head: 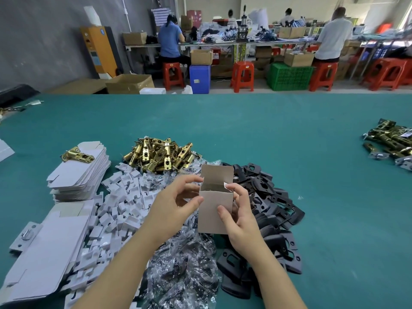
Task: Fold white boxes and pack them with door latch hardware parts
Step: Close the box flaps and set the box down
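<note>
An upright folded white box (211, 210) is held above the table, its top flap standing open at the far side. My left hand (176, 204) pinches the box's upper left corner with thumb and fingers. My right hand (239, 215) grips its right side, thumb on the front face, a finger at the right side flap. Something dark shows inside the opening; I cannot tell what. Behind lie brass door latches (158, 156) in a heap, black plates (274, 210) to the right, white card inserts (120, 204) to the left, and clear bags of screws (185, 264) under my forearms.
Flat unfolded white boxes (78, 172) are stacked at the left with one brass latch (77, 155) on top; more flat boxes (44, 253) lie nearer. Another latch pile (390, 141) sits at the far right on the green table (267, 130). People work at benches beyond.
</note>
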The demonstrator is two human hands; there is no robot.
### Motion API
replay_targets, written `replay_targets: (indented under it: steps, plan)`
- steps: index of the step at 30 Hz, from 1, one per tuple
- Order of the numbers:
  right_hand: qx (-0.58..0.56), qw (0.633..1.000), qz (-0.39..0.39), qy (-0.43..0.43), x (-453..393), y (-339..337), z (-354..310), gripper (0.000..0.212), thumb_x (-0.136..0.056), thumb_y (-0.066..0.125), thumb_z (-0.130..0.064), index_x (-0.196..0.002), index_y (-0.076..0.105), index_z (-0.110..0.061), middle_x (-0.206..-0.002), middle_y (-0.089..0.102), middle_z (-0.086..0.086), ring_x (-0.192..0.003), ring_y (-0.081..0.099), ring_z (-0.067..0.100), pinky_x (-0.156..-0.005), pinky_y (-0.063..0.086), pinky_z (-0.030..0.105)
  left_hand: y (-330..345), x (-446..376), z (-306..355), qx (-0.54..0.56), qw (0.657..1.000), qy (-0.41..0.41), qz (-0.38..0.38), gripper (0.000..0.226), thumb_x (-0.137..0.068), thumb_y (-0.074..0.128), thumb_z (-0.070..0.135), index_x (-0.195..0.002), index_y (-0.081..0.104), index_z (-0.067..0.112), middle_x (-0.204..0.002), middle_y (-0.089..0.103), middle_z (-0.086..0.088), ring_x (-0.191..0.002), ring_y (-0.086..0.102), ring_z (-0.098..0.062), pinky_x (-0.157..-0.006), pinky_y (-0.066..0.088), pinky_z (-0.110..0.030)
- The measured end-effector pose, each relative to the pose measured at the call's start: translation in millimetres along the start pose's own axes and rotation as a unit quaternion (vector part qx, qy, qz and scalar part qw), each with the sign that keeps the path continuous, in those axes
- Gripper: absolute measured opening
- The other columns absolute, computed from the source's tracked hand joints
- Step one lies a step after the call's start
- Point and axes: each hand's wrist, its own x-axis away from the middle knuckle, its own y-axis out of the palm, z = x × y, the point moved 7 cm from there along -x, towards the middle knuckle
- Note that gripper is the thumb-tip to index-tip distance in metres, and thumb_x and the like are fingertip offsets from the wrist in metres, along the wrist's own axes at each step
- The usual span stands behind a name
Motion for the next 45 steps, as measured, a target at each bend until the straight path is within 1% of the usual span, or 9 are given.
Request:
replay_targets:
  steps: [7, 14, 19, 22, 25, 34, 38, 42, 45]
  plan:
    - [0.034, 0.999, 0.003, 0.014, -1, -2, 5, 0.042, -0.101, 0.059, -0.019, -0.127, 0.044, -0.049, -0.111, 0.063, -0.020, -0.103, 0.068, 0.012, -0.070, 0.061, 0.028, 3, 0, 2, -0.030, 1.000, 0.001, 0.000, 0.044, -0.094, 0.071, 0.012, -0.113, 0.068, 0.052, -0.105, 0.070, 0.023, -0.098, 0.069, -0.003, -0.075, 0.059, -0.022]
    - [0.039, 0.999, 0.006, 0.028, -3, -4, 11, 0.045, -0.098, 0.064, -0.020, -0.132, 0.047, -0.044, -0.113, 0.068, -0.015, -0.102, 0.069, 0.014, -0.077, 0.063, 0.035, 1, -5, 4, -0.078, 0.996, -0.013, 0.029, 0.015, -0.099, 0.062, 0.029, -0.096, 0.074, 0.038, -0.097, 0.070, 0.023, -0.064, 0.057, 0.010, -0.054, 0.044, -0.010]
    - [0.036, 0.999, 0.006, 0.019, -4, -4, 12, 0.033, -0.098, 0.058, -0.033, -0.128, 0.050, -0.045, -0.111, 0.069, -0.012, -0.097, 0.068, 0.011, -0.072, 0.061, 0.031, 3, -14, -6, 0.000, 0.994, -0.096, 0.045, 0.016, -0.097, 0.066, 0.030, -0.083, 0.075, 0.030, -0.063, 0.061, 0.011, -0.048, 0.045, -0.001, -0.048, 0.035, -0.013]
    - [0.041, 0.999, 0.012, 0.018, -5, -6, 12, 0.027, -0.098, 0.052, -0.048, -0.125, 0.052, -0.046, -0.109, 0.069, -0.014, -0.090, 0.066, 0.007, -0.070, 0.061, 0.033, 7, -17, -6, 0.061, 0.990, -0.123, 0.040, 0.005, -0.094, 0.071, 0.018, -0.097, 0.068, 0.020, -0.080, 0.068, 0.006, -0.058, 0.053, -0.001, -0.053, 0.041, -0.014]
    - [0.044, 0.999, 0.010, 0.022, -6, -6, 14, 0.031, -0.096, 0.048, -0.057, -0.125, 0.052, -0.045, -0.108, 0.069, -0.013, -0.090, 0.065, 0.011, -0.073, 0.059, 0.039, 10, -17, -4, 0.109, 0.983, -0.148, 0.032, 0.021, -0.095, 0.068, 0.010, -0.112, 0.060, 0.021, -0.099, 0.071, -0.006, -0.062, 0.060, 0.000, -0.053, 0.046, -0.015]
    - [0.047, 0.999, 0.019, 0.019, -5, -7, 14, 0.023, -0.100, 0.051, -0.045, -0.121, 0.049, -0.054, -0.114, 0.070, -0.016, -0.094, 0.067, 0.004, -0.073, 0.056, 0.022, 15, -14, 1, 0.125, 0.985, -0.111, -0.053, 0.035, -0.103, 0.056, 0.010, -0.109, 0.077, 0.037, -0.099, 0.076, 0.004, -0.075, 0.062, -0.009, -0.067, 0.052, -0.019]
    - [0.050, 0.998, 0.028, 0.021, -5, -8, 13, 0.023, -0.099, 0.051, -0.047, -0.120, 0.045, -0.056, -0.116, 0.070, -0.020, -0.098, 0.067, 0.005, -0.074, 0.054, 0.020, 15, -11, -5, 0.111, 0.988, -0.098, -0.043, 0.031, -0.103, 0.057, 0.014, -0.114, 0.076, 0.037, -0.107, 0.076, 0.000, -0.101, 0.068, -0.029, -0.087, 0.057, -0.040]
    - [0.037, 0.999, 0.032, 0.023, -5, -9, 12, 0.022, -0.099, 0.052, -0.046, -0.119, 0.046, -0.052, -0.116, 0.070, -0.017, -0.098, 0.067, 0.008, -0.077, 0.055, 0.026, 16, -6, -7, 0.115, 0.987, -0.100, -0.051, 0.025, -0.094, 0.067, 0.038, -0.118, 0.073, 0.037, -0.109, 0.069, -0.021, -0.096, 0.062, -0.038, -0.085, 0.053, -0.042]
    - [0.016, 0.999, 0.036, 0.033, -5, -9, 13, 0.023, -0.097, 0.053, -0.047, -0.118, 0.042, -0.050, -0.114, 0.072, -0.012, -0.095, 0.070, 0.013, -0.070, 0.058, 0.031, 15, -4, -6, 0.124, 0.987, -0.100, -0.037, 0.027, -0.087, 0.071, 0.052, -0.104, 0.079, 0.032, -0.110, 0.074, -0.007, -0.095, 0.069, -0.022, -0.085, 0.054, -0.043]
